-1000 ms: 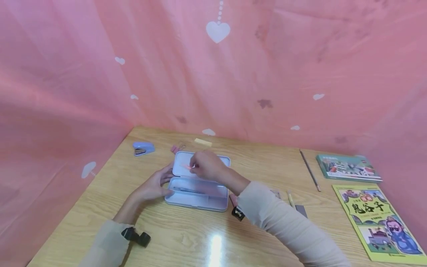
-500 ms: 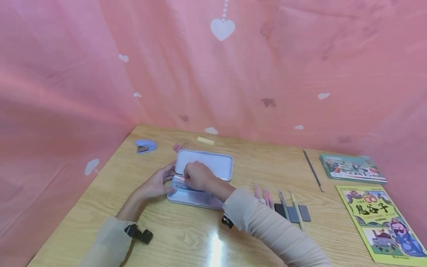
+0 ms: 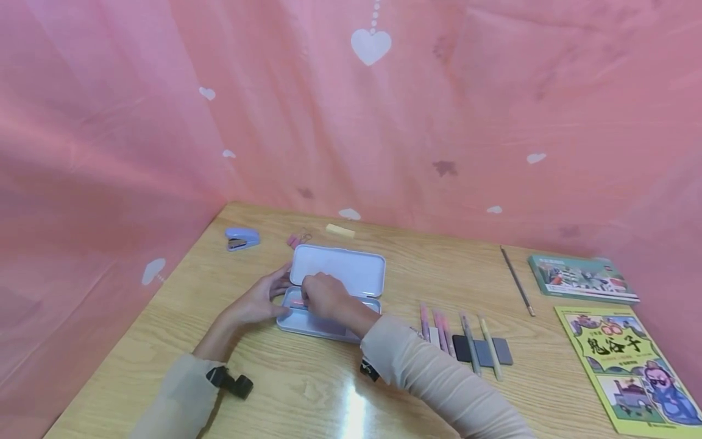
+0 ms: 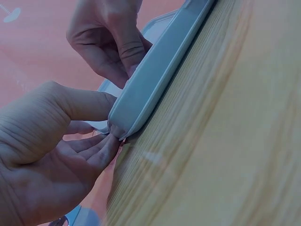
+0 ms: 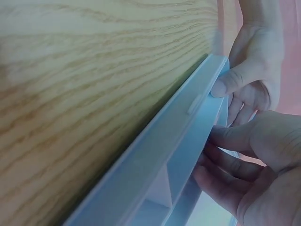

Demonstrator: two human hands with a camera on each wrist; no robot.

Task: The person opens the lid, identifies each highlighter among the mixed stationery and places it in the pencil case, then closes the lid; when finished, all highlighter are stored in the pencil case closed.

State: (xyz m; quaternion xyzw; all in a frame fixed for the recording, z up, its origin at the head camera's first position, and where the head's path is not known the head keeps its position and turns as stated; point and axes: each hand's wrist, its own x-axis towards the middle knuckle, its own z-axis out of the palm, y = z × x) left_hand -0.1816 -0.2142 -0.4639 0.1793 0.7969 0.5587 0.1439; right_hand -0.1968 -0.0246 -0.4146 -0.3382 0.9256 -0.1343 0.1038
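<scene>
An open pale blue pencil case (image 3: 359, 265) lies on the table, lid tipped back. My left hand (image 3: 256, 303) grips its left end; in the left wrist view the thumb lies on one side and the fingers on the other. My right hand (image 3: 327, 297) reaches down into the rear compartment, fingers bent, as the right wrist view shows. A thin orange-pink item (image 3: 298, 302) shows in that compartment, just left of the right fingers. The case wall hides the fingertips, so whether they still pinch the item is unclear.
Behind the case are a blue stapler (image 3: 242, 238), a pink binder clip (image 3: 294, 241) and a yellow block (image 3: 340, 231). Several pens, one a yellow pen (image 3: 490, 347), lie right of the case. Farther right are a pencil (image 3: 517, 280), a green box (image 3: 582, 278) and a book (image 3: 627, 369).
My right hand has come down from in front of the lid into the rear compartment, bringing the thin orange-pink item with it. My left hand keeps its grip on the case.
</scene>
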